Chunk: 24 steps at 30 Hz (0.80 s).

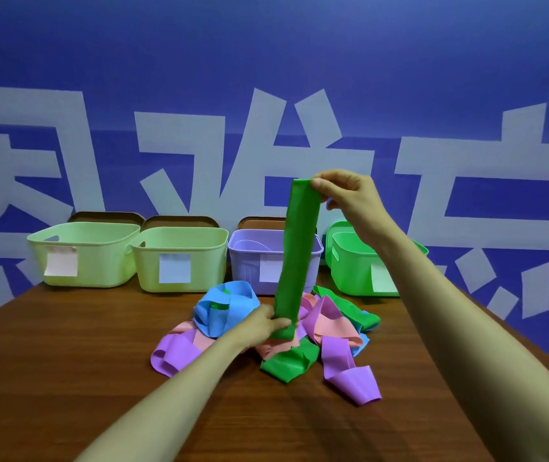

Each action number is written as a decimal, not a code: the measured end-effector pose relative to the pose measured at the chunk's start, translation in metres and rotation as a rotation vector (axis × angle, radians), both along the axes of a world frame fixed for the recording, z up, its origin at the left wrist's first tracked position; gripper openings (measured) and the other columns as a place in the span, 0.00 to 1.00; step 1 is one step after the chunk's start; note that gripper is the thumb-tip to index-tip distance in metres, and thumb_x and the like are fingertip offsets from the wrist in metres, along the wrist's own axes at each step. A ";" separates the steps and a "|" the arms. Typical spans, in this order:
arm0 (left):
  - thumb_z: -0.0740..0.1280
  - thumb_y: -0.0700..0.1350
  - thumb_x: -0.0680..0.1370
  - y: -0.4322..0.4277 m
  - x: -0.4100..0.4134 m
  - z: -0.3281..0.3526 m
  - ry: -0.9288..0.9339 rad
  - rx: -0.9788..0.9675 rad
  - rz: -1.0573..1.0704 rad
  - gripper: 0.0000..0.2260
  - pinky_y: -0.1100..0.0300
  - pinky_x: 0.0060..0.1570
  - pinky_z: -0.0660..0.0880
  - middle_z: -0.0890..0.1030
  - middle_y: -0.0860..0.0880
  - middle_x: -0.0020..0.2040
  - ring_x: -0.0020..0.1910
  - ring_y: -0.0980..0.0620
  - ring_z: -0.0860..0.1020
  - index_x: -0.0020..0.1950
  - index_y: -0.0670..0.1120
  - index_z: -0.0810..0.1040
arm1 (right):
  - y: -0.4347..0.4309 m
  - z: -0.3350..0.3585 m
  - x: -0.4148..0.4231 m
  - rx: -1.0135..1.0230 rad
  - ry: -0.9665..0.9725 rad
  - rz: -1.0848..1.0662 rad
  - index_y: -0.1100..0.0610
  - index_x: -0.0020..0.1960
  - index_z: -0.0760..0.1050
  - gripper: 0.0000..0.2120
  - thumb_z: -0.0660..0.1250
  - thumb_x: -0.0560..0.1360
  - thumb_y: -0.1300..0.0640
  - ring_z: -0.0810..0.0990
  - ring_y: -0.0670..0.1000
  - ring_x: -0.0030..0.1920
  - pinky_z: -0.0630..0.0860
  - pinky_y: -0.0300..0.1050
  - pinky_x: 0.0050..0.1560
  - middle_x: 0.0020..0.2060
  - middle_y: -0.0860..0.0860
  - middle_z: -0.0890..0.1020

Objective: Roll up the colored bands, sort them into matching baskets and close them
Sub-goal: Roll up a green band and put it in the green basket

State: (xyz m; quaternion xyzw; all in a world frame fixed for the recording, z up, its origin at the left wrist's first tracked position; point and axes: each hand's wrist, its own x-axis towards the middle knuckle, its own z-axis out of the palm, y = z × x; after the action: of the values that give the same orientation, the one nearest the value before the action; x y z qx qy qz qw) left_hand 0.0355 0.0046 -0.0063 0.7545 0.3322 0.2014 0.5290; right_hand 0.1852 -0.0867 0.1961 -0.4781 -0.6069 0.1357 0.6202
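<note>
The right hand (346, 191) is pinching the top of a green band (295, 248), the left hand (266, 323) is gripping its bottom, above the pile (266, 328) at the table (66, 361) centre. Nothing is rolled yet; the baskets (179, 258) along the far edge are standing open.

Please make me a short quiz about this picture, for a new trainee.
1. True or false: the green band is held by the left hand alone.
2. How many baskets stand at the back of the table? A) three B) four C) five
3. Fill in: the right hand pinches the band's ___ end.
Key: 1 false; 2 B; 3 top.
</note>
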 end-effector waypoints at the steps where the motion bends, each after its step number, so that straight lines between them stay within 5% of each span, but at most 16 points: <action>1: 0.69 0.42 0.76 -0.004 -0.001 0.005 0.021 0.016 -0.029 0.09 0.48 0.57 0.77 0.82 0.48 0.52 0.53 0.47 0.81 0.56 0.46 0.77 | 0.000 -0.001 0.000 -0.002 0.009 -0.002 0.54 0.44 0.81 0.05 0.68 0.76 0.61 0.76 0.44 0.35 0.72 0.35 0.34 0.34 0.46 0.82; 4: 0.72 0.46 0.74 -0.020 0.001 0.038 -0.126 0.062 -0.051 0.10 0.66 0.47 0.77 0.81 0.55 0.50 0.47 0.59 0.80 0.53 0.52 0.75 | -0.001 -0.001 0.000 -0.016 0.003 0.005 0.54 0.44 0.80 0.05 0.68 0.76 0.61 0.76 0.44 0.35 0.73 0.34 0.35 0.35 0.48 0.81; 8: 0.66 0.42 0.78 -0.031 0.005 0.083 -0.477 0.033 0.030 0.08 0.65 0.43 0.79 0.83 0.52 0.46 0.41 0.58 0.82 0.56 0.46 0.77 | -0.004 0.002 0.001 -0.033 0.009 0.033 0.56 0.44 0.80 0.04 0.68 0.76 0.61 0.78 0.43 0.35 0.76 0.35 0.36 0.35 0.47 0.82; 15: 0.66 0.42 0.78 -0.037 -0.009 0.106 -0.348 0.114 -0.021 0.05 0.68 0.31 0.74 0.83 0.51 0.39 0.33 0.61 0.81 0.51 0.42 0.79 | -0.011 -0.005 0.002 -0.048 0.118 0.046 0.56 0.44 0.79 0.04 0.67 0.76 0.62 0.80 0.43 0.34 0.79 0.37 0.36 0.32 0.46 0.82; 24: 0.64 0.42 0.79 -0.040 -0.024 0.089 -0.197 -0.033 -0.162 0.06 0.65 0.36 0.77 0.84 0.52 0.41 0.38 0.58 0.81 0.54 0.45 0.79 | 0.003 -0.041 0.010 -0.281 0.150 0.031 0.57 0.44 0.77 0.04 0.66 0.77 0.60 0.79 0.43 0.31 0.79 0.37 0.35 0.35 0.50 0.80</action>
State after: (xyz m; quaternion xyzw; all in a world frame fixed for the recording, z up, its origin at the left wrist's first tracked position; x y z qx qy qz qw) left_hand 0.0119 -0.0352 0.0822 0.7466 0.2201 0.2255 0.5860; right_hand 0.1952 -0.0841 0.1549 -0.5393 -0.5412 0.2643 0.5885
